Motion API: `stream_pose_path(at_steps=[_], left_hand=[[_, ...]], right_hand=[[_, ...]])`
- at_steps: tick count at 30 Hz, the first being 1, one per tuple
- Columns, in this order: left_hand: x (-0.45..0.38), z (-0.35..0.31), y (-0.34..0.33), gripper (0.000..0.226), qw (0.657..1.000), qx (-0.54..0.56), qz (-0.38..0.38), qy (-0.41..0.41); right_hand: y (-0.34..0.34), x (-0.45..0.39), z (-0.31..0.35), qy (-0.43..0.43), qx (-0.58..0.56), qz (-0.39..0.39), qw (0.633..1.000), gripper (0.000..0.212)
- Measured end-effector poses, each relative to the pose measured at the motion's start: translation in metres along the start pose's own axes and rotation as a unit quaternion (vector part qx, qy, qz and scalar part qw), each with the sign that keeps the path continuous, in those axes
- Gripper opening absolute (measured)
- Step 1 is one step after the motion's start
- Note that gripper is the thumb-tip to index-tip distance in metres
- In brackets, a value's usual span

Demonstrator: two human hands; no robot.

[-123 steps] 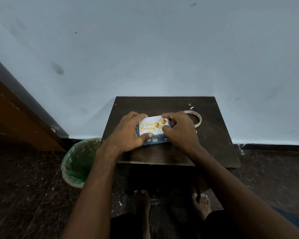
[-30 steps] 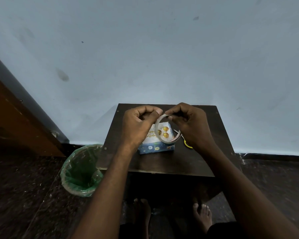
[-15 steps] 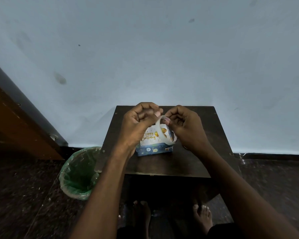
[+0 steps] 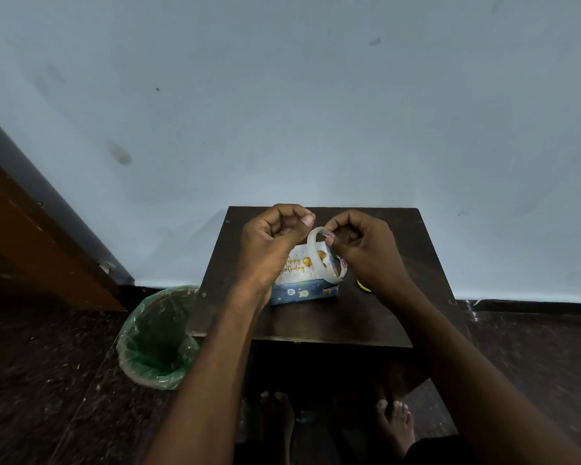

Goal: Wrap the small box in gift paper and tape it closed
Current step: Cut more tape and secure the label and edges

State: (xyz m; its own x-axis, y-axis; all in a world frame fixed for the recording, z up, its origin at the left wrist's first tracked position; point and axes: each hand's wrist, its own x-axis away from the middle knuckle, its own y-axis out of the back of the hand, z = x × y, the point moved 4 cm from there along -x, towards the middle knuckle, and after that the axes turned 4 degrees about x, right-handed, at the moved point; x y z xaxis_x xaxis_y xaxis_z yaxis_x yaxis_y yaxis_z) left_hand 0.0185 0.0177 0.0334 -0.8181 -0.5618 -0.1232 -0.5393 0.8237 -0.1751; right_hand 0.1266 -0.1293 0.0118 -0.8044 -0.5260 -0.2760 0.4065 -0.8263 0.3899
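Your box [image 4: 303, 278] sits wrapped; your right hand [image 4: 359, 253] grips the tape roll [image 4: 326, 255], your left hand [image 4: 273, 245] pinches at its end, and taping remains

Count on the bench [image 4: 366, 317]: one box [image 4: 302, 283] in gift paper, one tape roll [image 4: 319, 250] held above it, and one small yellow item [image 4: 363, 285], partly hidden behind the right wrist, kind not determinable. Two hands in view: left hand [image 4: 269, 250] and right hand [image 4: 366, 253], one each, both raised over the box with fingers curled; the right holds the roll, while what the left pinches is too small to tell. On the floor: one bin [image 4: 155, 337] with a green liner, beside the bench, and two bare feet [image 4: 394, 421] below it.
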Motion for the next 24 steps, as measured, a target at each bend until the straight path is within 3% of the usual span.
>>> stream_pose_path(at_steps=[14,24], left_hand=[[0.002,0.004,-0.005,0.008,0.998,0.061,-0.002,-0.005],[0.001,0.001,-0.006,0.025,0.999,-0.003,0.037,0.003]], right_hand=[[0.000,-0.001,0.000,-0.016,0.016,-0.025,0.999,0.011],[0.006,-0.003,-0.010,-0.042,0.004,0.002,0.999,0.015]])
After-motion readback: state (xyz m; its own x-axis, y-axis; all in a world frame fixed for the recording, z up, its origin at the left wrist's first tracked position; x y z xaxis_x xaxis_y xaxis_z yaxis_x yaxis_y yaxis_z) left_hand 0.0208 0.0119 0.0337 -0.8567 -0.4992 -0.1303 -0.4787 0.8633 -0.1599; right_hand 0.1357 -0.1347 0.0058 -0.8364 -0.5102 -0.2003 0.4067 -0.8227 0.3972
